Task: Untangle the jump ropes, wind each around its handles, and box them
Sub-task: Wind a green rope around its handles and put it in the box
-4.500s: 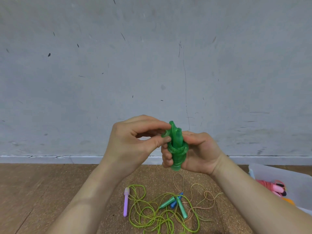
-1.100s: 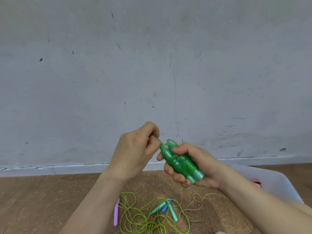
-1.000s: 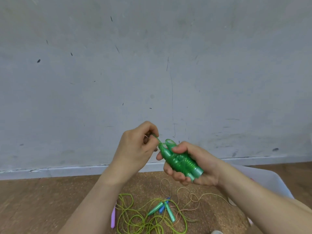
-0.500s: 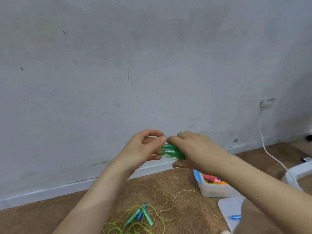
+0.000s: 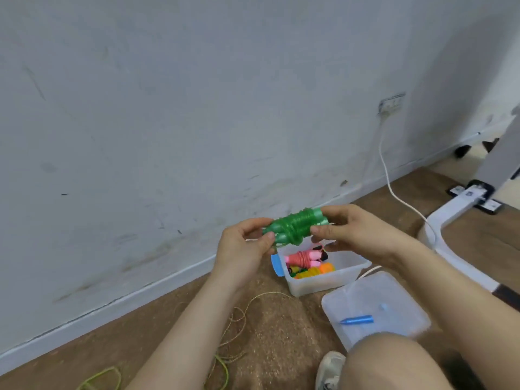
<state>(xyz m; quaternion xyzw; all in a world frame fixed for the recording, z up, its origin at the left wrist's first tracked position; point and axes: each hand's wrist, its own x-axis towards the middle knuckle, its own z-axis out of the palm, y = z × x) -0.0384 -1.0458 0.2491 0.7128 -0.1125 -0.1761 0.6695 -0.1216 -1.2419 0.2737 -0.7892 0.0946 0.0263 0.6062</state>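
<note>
In the head view, a green jump rope (image 5: 295,228), wound tightly round its two handles, is held in the air just past the centre of the frame, lying almost level with its right end tipped slightly up. Its left end is pinched by the left grip (image 5: 242,246), thumb below and fingers curled over the top. Its right end is grasped by the right grip (image 5: 354,235), with the thumb laid against the coils. A short loop of green cord hangs beneath the bundle, beside the left thumb.

Directly below the bundle, towards 5 o'clock, a clear plastic box (image 5: 323,282) stands open on the brown floor (image 5: 281,333), close to the grey wall (image 5: 197,108). A wound pink rope (image 5: 302,256) lies in it, and orange and yellow bundles (image 5: 312,271) are packed beside that. Further towards 5 o'clock, the box lid (image 5: 394,299) lies flat, and a blue handle (image 5: 357,320) rests on it.

At 6 o'clock a loose beige cord (image 5: 239,319) trails across the floor, and a lime-green rope (image 5: 222,367) is seen at 7 o'clock near the lower edge. A bare knee (image 5: 394,361) and a shoe (image 5: 329,367) fill the corner at 5 o'clock. At 2 o'clock a white cable (image 5: 394,192) runs down from a wall socket (image 5: 391,104).
</note>
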